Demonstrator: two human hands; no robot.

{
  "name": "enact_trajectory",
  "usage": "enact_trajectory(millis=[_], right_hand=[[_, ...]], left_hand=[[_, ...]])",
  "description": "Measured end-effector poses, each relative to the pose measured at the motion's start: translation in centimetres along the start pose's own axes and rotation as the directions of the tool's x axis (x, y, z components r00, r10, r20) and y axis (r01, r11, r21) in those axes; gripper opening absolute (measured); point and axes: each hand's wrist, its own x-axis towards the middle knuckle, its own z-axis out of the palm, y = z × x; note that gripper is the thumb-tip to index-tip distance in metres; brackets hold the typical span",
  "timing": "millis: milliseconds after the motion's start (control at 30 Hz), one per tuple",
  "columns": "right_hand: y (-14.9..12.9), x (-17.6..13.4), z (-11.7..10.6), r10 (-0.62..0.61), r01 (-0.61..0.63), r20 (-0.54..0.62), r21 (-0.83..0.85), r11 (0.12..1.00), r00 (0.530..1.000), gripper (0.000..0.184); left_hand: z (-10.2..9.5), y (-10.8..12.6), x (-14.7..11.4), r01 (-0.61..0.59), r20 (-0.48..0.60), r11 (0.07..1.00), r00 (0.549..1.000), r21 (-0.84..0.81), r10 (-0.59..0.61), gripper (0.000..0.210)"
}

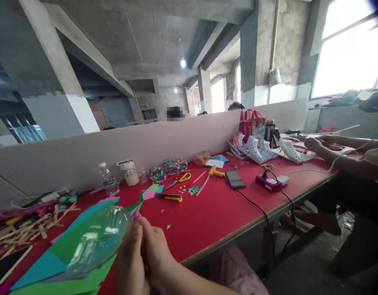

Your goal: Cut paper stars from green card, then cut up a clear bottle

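Observation:
A clear, rounded, hollow plastic piece (98,239), which looks like part of a bottle, is held over the coloured paper at the lower left. My left hand (130,256) is closed at its right-hand end. Pressed close beside it, my right hand (156,243) is also closed at that end, thumbs near each other. Most of the fingers are hidden behind the palms. Beneath the plastic lie green paper (66,241) and blue paper (33,266) sheets. A yellow utility knife (170,197) and yellow-handled scissors (179,180) rest beyond my hands.
Wooden sticks (38,225) are heaped at left. A water bottle (108,180), white cup (128,172) and star sequins (167,168) line the low partition (182,133). Rightward are a yellow glue gun (217,172), a cabled power strip (270,182) and another person's arms (342,149).

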Motion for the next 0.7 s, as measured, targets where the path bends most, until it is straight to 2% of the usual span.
enact_trajectory(millis=[67, 133, 200, 267, 400, 467, 567, 700], right_hand=[[0.9, 0.8, -0.7, -0.088, 0.088, 0.016, -0.054, 0.995, 0.996, 0.056], [1.9, 1.6, -1.6, -0.180, 0.179, 0.004, -0.114, 0.977, 0.984, 0.058], [2.7, 1.9, -2.7, -0.232, 0.232, 0.023, -0.168, 0.958, 0.972, 0.057], [3.2, 1.8, -3.5, -0.254, 0.260, 0.058, -0.209, 0.943, 0.966, 0.054], [3.5, 0.8, -3.8, -0.241, 0.265, 0.127, -0.240, 0.934, 0.962, 0.048], [3.5, 0.3, -3.4, -0.196, 0.229, 0.161, -0.225, 0.947, 0.967, 0.049], [3.7, 0.1, -2.9, -0.036, 0.083, 0.223, -0.203, 0.976, 0.974, 0.053], [4.1, 0.8, -2.9, 0.227, -0.173, 0.273, -0.208, 0.963, 0.935, 0.049]], left_hand=[[-0.2, -0.4, 0.5, 0.177, 0.010, 0.977, 0.984, -0.116, -0.177, 0.044], [-0.4, -0.9, 0.8, 0.336, 0.049, 0.922, 0.942, -0.191, -0.333, 0.046], [-0.6, -1.1, 0.8, 0.440, 0.080, 0.870, 0.897, -0.220, -0.434, 0.046], [-1.1, -0.9, 0.8, 0.489, 0.100, 0.840, 0.872, -0.236, -0.480, 0.043], [-2.6, -0.3, 0.9, 0.520, 0.134, 0.819, 0.854, -0.241, -0.502, 0.042], [-3.8, -0.3, 1.3, 0.508, 0.137, 0.835, 0.861, -0.214, -0.489, 0.048], [-5.5, -1.4, 2.4, 0.396, 0.089, 0.902, 0.918, -0.171, -0.386, 0.061], [-7.5, -3.0, 3.9, 0.249, 0.007, 0.967, 0.969, -0.061, -0.249, 0.056]])
